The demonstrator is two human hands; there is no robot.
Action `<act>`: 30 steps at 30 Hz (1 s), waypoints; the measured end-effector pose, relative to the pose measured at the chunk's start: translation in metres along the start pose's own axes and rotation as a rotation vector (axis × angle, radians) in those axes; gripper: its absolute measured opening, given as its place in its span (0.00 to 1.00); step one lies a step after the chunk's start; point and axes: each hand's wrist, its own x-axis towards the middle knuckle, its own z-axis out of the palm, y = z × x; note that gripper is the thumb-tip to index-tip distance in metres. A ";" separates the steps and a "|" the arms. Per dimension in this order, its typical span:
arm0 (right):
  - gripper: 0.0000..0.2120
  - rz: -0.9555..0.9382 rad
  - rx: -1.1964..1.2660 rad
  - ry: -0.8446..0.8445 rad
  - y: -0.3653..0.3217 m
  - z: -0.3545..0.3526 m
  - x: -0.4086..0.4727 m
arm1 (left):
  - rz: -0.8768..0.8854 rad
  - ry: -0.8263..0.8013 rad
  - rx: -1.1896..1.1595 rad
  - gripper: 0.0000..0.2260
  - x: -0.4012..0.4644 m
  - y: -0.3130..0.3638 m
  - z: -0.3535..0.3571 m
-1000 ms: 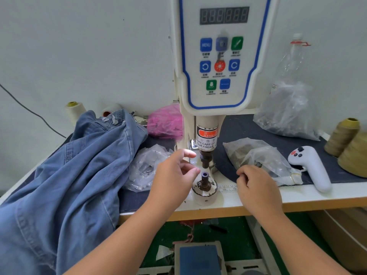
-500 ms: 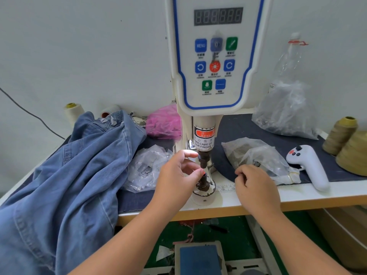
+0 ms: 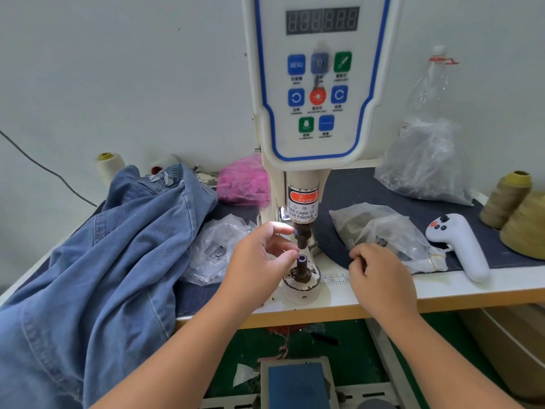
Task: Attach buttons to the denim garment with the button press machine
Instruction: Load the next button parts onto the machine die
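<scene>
- The denim garment (image 3: pixel 97 261) lies heaped on the left of the table, spilling over the near edge. No part of it sits under the button press machine (image 3: pixel 318 84), so no button is being set yet.
- The machine stands at centre, its dark upper punch (image 3: pixel 301 238) hanging above the small dark lower die (image 3: pixel 302 259), which rises from a round white base (image 3: pixel 300 286).
- Your left hand (image 3: pixel 259 261) is just left of the die, fingers loosely curled, the index fingertip close to the punch and the thumb tip right beside the die. Whether it pinches a button part, you cannot tell from this view.
- Your right hand (image 3: pixel 380 276) rests to the right of the die, fingers curled under near a clear plastic bag (image 3: pixel 392 234). What it holds, if anything, cannot be told.
- Risk: your left fingertips are in the gap between punch and die. A blue pedal (image 3: pixel 296 385) lies on the floor below; a press now would likely crush a finger.
- Risk: a part seated crooked on the die would likely bend or be spoiled under the punch.
- Risk: the hanging denim could slide off the table by its own weight.
- Hard to see: the die's top is too small to show whether a part sits in it. Both bags' contents are blurred, and the display (image 3: pixel 322 20) shows no readable number.
- Further out: a pink bag (image 3: pixel 243 180) behind, a white handheld controller (image 3: pixel 460 246) at right, thread cones (image 3: pixel 507 199) at far right.
</scene>
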 end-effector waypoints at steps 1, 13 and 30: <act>0.08 0.004 0.011 0.007 0.000 0.000 0.000 | 0.011 0.016 0.045 0.12 0.001 -0.002 -0.003; 0.10 0.076 -0.088 -0.092 0.014 -0.051 0.026 | -0.050 0.226 0.564 0.03 0.012 -0.071 -0.049; 0.11 0.114 -0.268 -0.387 0.021 -0.036 0.049 | -0.087 0.230 0.542 0.08 0.014 -0.083 -0.047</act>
